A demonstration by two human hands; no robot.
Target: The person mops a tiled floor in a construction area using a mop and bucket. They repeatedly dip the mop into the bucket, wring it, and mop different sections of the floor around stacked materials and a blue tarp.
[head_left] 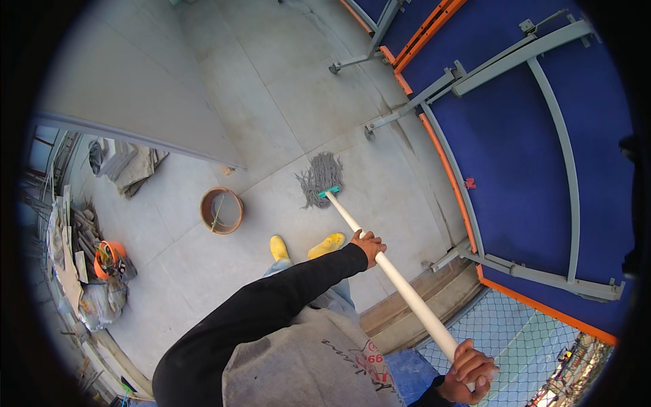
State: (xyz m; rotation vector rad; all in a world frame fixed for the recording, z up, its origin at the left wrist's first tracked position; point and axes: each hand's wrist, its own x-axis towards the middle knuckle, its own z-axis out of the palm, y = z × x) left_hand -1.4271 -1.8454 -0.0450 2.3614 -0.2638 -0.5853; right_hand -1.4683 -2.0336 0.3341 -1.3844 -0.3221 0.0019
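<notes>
A string mop (321,179) with grey strands and a green clamp rests on the grey tiled floor ahead of my feet. Its long cream handle (413,295) slants back toward me at the lower right. Partway down the shaft, my left hand (368,248) is closed around it, the black-sleeved arm crossing in front of my body. My right hand (469,372) grips the handle near its top end, at the lower right. To the left of the mop stands a round brown bucket (222,211) with a thin greenish stick in it.
Folded blue table-tennis tables (515,163) on grey wheeled frames line the right side. A grey partition (135,81) stands at upper left. Wood scraps, an orange bucket (110,259) and a plastic sack (102,302) lie far left. Wire netting (522,339) is at lower right.
</notes>
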